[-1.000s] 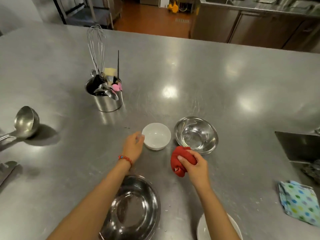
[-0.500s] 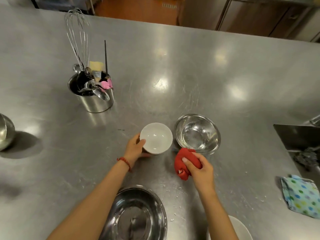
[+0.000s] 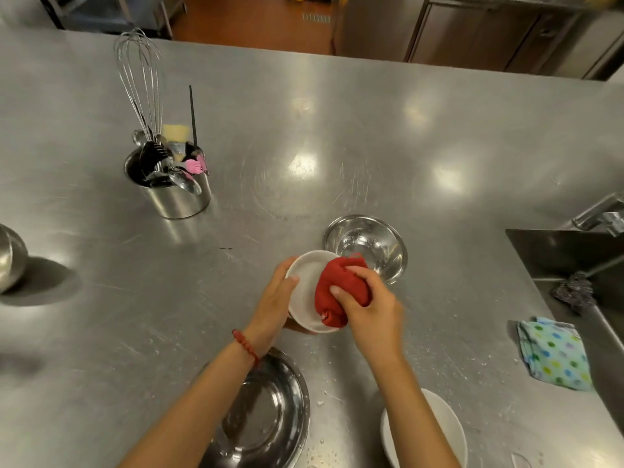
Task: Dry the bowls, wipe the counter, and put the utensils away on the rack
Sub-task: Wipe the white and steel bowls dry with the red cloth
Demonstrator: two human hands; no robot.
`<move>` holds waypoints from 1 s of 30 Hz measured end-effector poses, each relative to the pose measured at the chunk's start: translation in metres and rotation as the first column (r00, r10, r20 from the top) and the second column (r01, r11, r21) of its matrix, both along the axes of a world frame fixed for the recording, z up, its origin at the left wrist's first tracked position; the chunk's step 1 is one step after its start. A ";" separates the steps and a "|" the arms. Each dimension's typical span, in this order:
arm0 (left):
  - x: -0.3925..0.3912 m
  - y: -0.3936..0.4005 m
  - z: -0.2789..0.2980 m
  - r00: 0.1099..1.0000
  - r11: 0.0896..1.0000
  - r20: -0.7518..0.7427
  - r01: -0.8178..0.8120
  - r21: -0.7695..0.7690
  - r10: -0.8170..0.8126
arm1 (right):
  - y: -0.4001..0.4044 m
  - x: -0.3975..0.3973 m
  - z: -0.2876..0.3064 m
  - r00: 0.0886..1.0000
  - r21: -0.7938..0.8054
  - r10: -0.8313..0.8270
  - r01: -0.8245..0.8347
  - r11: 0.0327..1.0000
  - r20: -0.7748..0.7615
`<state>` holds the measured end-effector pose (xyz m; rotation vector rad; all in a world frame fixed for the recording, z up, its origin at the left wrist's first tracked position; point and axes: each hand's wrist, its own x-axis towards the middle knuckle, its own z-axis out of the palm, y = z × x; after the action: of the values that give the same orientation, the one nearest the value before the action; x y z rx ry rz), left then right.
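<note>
My left hand [image 3: 273, 304] grips a small white bowl [image 3: 305, 285] by its left rim, lifted and tilted over the steel counter [image 3: 337, 136]. My right hand [image 3: 368, 307] holds a bunched red cloth [image 3: 339, 292] pressed into that bowl. A small wet steel bowl [image 3: 366, 244] sits just behind. A large steel bowl [image 3: 266, 413] lies under my left forearm, and another white bowl [image 3: 449, 430] sits under my right forearm. A steel utensil holder [image 3: 172, 189] with a whisk, spoons and brushes stands at the back left.
A sink [image 3: 580, 258] with a faucet and a dark scrubber [image 3: 574, 292] is at the right. A folded polka-dot cloth [image 3: 553, 352] lies beside the sink. A steel ladle bowl [image 3: 11, 256] shows at the left edge. Water drops speckle the counter near me.
My left hand took hold of the small white bowl and lifted it toward me. My right hand brought the red cloth into the bowl.
</note>
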<state>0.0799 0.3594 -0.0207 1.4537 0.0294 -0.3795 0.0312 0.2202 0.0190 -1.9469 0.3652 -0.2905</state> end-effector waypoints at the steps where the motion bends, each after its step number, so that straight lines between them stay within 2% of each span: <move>1: -0.007 -0.004 0.002 0.999 1.000 0.039 -0.016 0.020 0.016 | 0.002 -0.002 0.001 0.999 -0.155 0.018 -0.022 0.988 -0.026; 3: -0.018 -0.012 0.005 0.995 0.998 0.086 -0.050 0.048 0.046 | 0.010 -0.004 0.001 0.988 -0.478 0.072 -0.129 0.869 -0.136; 4: -0.023 -0.016 0.006 0.993 0.996 0.097 -0.072 0.056 0.066 | 0.014 -0.006 0.000 0.974 -0.578 0.076 -0.189 0.794 -0.215; 5: -0.028 -0.019 0.007 0.990 0.993 0.108 -0.096 0.063 0.089 | 0.015 -0.009 -0.001 0.957 -0.612 0.063 -0.231 0.756 -0.283; 7: -0.038 -0.025 0.009 0.984 0.988 0.128 -0.136 0.071 0.126 | 0.011 -0.013 0.001 0.934 -0.531 0.084 -0.270 0.803 -0.348; 9: -0.049 -0.029 0.010 0.981 0.986 0.129 -0.155 0.059 0.146 | -0.001 -0.016 0.004 0.921 -0.324 0.197 -0.310 0.894 -0.336; 11: -0.061 -0.035 0.010 0.982 0.988 0.125 -0.146 0.043 0.140 | -0.008 -0.020 0.007 0.908 -0.130 0.308 -0.355 0.926 -0.285; 12: -0.066 -0.038 0.011 0.983 0.989 0.130 -0.139 0.042 0.132 | -0.008 -0.024 0.007 0.916 -0.067 0.319 -0.344 0.937 -0.244; 14: -0.075 -0.042 0.014 0.980 0.989 0.153 -0.136 0.058 0.126 | -0.003 -0.033 0.003 0.966 -0.058 0.213 -0.224 0.973 -0.147; 17: -0.087 -0.046 0.017 0.970 0.985 0.194 -0.163 0.062 0.148 | 0.005 -0.047 0.001 0.996 -0.258 0.062 -0.075 0.963 -0.058; 20: -0.097 -0.051 0.022 0.965 0.980 0.186 -0.194 0.045 0.183 | 0.004 -0.057 0.007 0.978 -0.578 0.020 -0.140 0.804 -0.209; 22: -0.102 -0.055 0.025 0.965 0.978 0.178 -0.205 0.046 0.194 | -0.003 -0.062 0.012 0.944 -0.626 0.027 -0.240 0.742 -0.330; 24: -0.111 -0.059 0.026 0.955 0.970 0.199 -0.235 0.065 0.219 | -0.013 -0.068 0.018 0.909 -0.525 0.141 -0.347 0.777 -0.392; 27: -0.124 -0.061 0.022 0.953 0.970 0.194 -0.241 0.029 0.231 | -0.025 -0.076 0.024 0.876 -0.163 0.356 -0.423 0.891 -0.324; 28: -0.127 -0.060 0.022 0.955 0.975 0.207 -0.222 0.022 0.213 | -0.024 -0.079 0.021 0.902 -0.075 0.342 -0.372 0.925 -0.264; 30: -0.131 -0.059 0.026 0.954 0.981 0.244 -0.190 0.040 0.175 | -0.016 -0.082 0.015 0.966 0.025 0.209 -0.208 0.978 -0.150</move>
<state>-0.0514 0.3005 0.0051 1.5372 -0.0183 -0.0508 -0.0507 0.2038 0.0338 -1.9854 0.2565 -0.0032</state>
